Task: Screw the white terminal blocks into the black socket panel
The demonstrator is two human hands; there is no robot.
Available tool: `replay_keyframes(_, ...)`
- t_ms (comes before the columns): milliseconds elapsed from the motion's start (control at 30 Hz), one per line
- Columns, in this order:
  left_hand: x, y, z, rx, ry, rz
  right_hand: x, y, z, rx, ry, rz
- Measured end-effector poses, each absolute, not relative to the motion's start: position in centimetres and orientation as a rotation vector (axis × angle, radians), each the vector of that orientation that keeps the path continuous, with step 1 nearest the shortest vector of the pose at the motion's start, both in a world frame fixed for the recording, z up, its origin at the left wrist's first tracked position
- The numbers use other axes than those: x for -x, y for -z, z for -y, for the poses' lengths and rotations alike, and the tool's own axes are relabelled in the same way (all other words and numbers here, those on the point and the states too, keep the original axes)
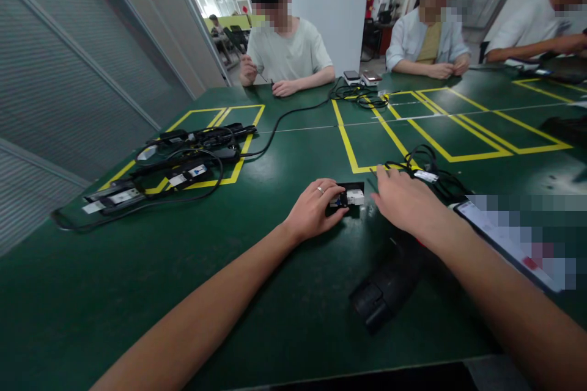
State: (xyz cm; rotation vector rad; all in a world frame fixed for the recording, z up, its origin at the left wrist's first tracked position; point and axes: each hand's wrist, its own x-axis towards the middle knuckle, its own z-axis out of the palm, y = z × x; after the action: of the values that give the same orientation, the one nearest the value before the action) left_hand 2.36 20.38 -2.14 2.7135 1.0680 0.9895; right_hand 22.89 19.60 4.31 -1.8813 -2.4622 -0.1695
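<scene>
The small black-and-white electronic module [355, 197] is on the green worktop [284, 293], directly ahead of the wearer and between the two hands. The left hand [314, 211] is the nearer one: its grip pinches the module's left end, thumb on the near side and fingers over the far side. The module's long axis runs roughly left to right, so its free end, carrying a white block, extends from the left grip toward the right hand [408, 204]. The right hand is just beside that free end, with a narrow gap between its fingertips and the module. A slender dark piece [373, 179] shows at the right fingertips; whether the right grip is pinching it cannot be told. A black handheld tool [385, 293] lies on the near side of the right hand, a phone [499, 238] to its right, and a cable bundle [424, 156] beyond it.
</scene>
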Motion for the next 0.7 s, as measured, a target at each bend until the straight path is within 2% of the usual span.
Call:
replay_keyframes(133,-2.4,2.1,-20.3,-2.726,-1.028,-1.013,-20.6,-4.9,-20.2,1.675,0.181,2.475)
replay_keyframes(433,-0.7,0.4,-19.3,-2.739,-1.112,-1.025,-19.8,-2.4,-18.2,1.519,0.184,2.447)
replay_keyframes(700,5.3,-2.1,-17.9,-2.356,-0.655,-1.478,-19.4,-1.4,-17.1,1.487,0.197,2.431)
